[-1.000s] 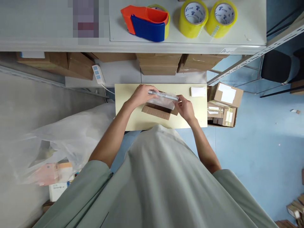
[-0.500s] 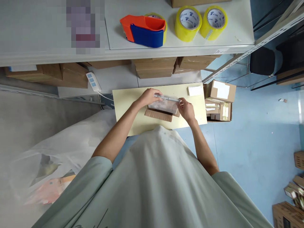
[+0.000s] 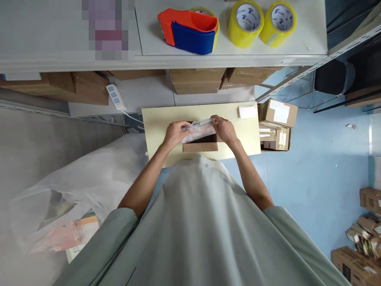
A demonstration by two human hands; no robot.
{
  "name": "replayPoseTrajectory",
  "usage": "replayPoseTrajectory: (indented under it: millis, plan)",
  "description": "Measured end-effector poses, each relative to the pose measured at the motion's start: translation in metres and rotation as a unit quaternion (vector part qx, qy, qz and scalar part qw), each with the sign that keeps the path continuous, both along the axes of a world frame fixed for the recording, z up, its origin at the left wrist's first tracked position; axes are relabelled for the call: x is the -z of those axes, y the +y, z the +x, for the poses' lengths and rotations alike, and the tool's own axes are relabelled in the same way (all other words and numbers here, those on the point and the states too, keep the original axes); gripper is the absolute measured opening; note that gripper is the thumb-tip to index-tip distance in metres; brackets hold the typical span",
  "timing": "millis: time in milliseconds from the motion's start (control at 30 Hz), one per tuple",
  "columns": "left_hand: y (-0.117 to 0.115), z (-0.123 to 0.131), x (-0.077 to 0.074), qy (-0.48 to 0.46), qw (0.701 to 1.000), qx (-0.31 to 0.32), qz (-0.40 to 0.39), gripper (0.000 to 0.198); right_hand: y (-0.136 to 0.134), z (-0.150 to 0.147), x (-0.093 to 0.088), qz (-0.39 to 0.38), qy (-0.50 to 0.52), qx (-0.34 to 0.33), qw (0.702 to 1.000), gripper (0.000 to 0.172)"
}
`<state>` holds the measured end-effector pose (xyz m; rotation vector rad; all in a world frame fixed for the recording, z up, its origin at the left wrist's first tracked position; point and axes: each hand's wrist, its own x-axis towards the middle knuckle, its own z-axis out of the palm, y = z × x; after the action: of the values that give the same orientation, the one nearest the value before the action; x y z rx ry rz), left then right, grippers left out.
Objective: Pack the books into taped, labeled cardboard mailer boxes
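Observation:
Between my two hands is a clear, bubble-wrap-like plastic package point(image 3: 199, 129), tilted over an open cardboard box point(image 3: 200, 147). My left hand point(image 3: 176, 133) pinches its left end, and my right hand point(image 3: 222, 128) grips its right end. The box stands on a pale yellow board point(image 3: 160, 115), with its front flap folded out toward me and a dark inside showing below the package. What lies inside the plastic is too small to make out.
A white shelf point(image 3: 238, 61) above holds an orange and blue tape dispenser point(image 3: 192, 35) and yellow tape rolls point(image 3: 245, 29). White labels point(image 3: 247, 112) lie on the board's right corner. Cartons point(image 3: 276, 123) stand to the right, a large plastic bag point(image 3: 89, 167) to the left. A power strip point(image 3: 116, 97) sits behind.
Both hands have shifted left, the left one lower and the right one higher. The package has tilted and come over the box, whose dark opening now shows more. The view has moved slightly.

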<state>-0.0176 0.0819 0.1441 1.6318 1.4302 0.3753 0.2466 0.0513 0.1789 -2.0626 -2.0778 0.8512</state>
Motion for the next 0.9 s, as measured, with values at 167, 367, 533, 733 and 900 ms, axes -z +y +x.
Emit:
replayPoseTrajectory:
  millis: [167,367,533,733,900]
  plan:
    - [-0.027,-0.01,-0.003,0.029,0.998,-0.048,0.008,0.023,0.012,-0.018,0.008,-0.01,-0.005,-0.045,0.999,0.04]
    - [-0.042,-0.007,0.013,0.084,0.996,-0.019,0.013,0.027,-0.001,-0.018,0.017,-0.057,-0.061,-0.079,0.993,0.039]
    - [-0.05,0.001,0.029,0.114,0.993,0.039,0.002,0.036,-0.014,-0.017,0.03,-0.098,-0.093,-0.091,0.987,0.043]
    - [-0.057,0.016,0.043,0.137,0.989,0.055,0.001,0.041,-0.011,-0.027,0.044,-0.082,-0.1,-0.066,0.989,0.045]
    - [-0.055,0.025,0.039,0.189,0.979,0.075,0.01,0.038,-0.009,-0.027,0.051,-0.073,-0.096,-0.069,0.99,0.041]
